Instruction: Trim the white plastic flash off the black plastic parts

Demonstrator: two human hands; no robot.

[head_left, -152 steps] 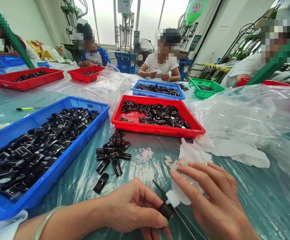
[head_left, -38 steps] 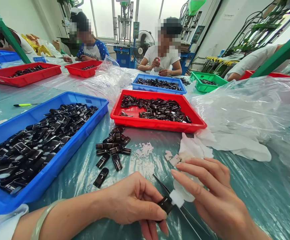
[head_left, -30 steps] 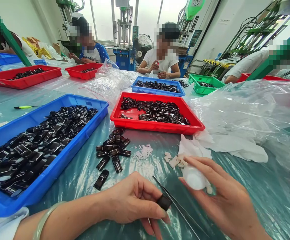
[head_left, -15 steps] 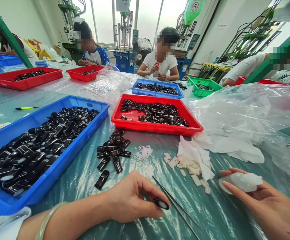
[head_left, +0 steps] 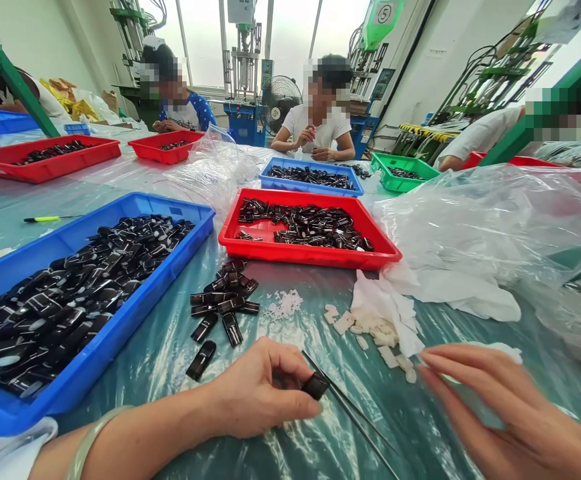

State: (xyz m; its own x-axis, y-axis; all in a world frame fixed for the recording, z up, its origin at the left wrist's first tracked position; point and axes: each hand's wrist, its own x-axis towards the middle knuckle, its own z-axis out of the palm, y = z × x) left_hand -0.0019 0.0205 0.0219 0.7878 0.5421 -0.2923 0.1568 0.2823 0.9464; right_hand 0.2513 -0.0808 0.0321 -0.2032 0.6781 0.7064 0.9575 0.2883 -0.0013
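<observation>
My left hand point(head_left: 275, 390) pinches a small black plastic piece point(head_left: 315, 385) between thumb and fingertips, its dark flat side turned up. Right beside that piece lies a pair of long metal tweezers point(head_left: 355, 420), its arms slightly apart. My right hand point(head_left: 505, 407) is blurred, with fingers stretched out and nothing visible between the tips. Partly hidden behind it is a whitish translucent object point(head_left: 510, 351), resembling a small squeeze bottle. Several loose black pieces point(head_left: 231, 303) lie in a heap beyond my left hand, with one single piece point(head_left: 201, 360) nearer me.
A blue tray point(head_left: 170, 260) heaped with black pieces stands at left; a red tray point(head_left: 310, 255) stands ahead. White scraps point(head_left: 285, 305) and a crumpled white cloth point(head_left: 385, 310) lie between. Clear plastic sheeting point(head_left: 490, 227) bulges at right. Co-workers sit across the table.
My right hand has come off the whitish translucent object and moved slightly left, fingers straightened. My left hand has turned the black piece, so its pale oval no longer shows.
</observation>
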